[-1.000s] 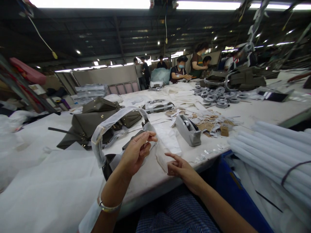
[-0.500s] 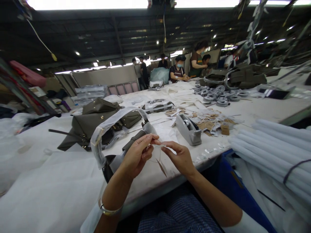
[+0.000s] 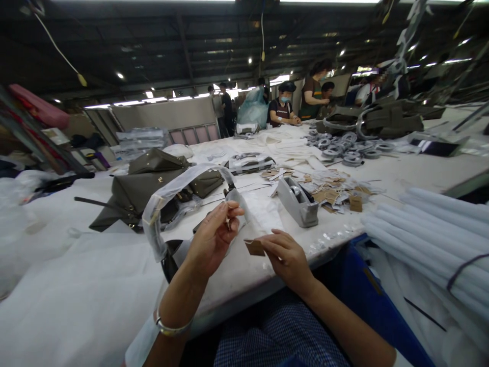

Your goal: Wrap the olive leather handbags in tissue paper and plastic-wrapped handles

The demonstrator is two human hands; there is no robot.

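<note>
Left hand (image 3: 216,237) is loosely curled, and whether it holds anything cannot be told; right hand (image 3: 288,262) pinches one small, flat brown cardboard tag (image 3: 254,247) between the two. Handling that tag seems the step in hand, the next move likely calling for a steady pinch. One boxy grey tape dispenser (image 3: 298,204) stands beyond the right hand; one arched, translucent-wrapped handle (image 3: 179,182) rises left of the left.

Background: a co-worker (image 3: 280,110) in a dark cap stands or sits near a translucent teal plastic sack (image 3: 252,109); a beige partition (image 3: 168,118) lies left of both. Overhead: a hanging cord (image 3: 263,30) with a yellow end. Right foreground: white rolls (image 3: 424,219) near a blue bin (image 3: 393,318).
</note>
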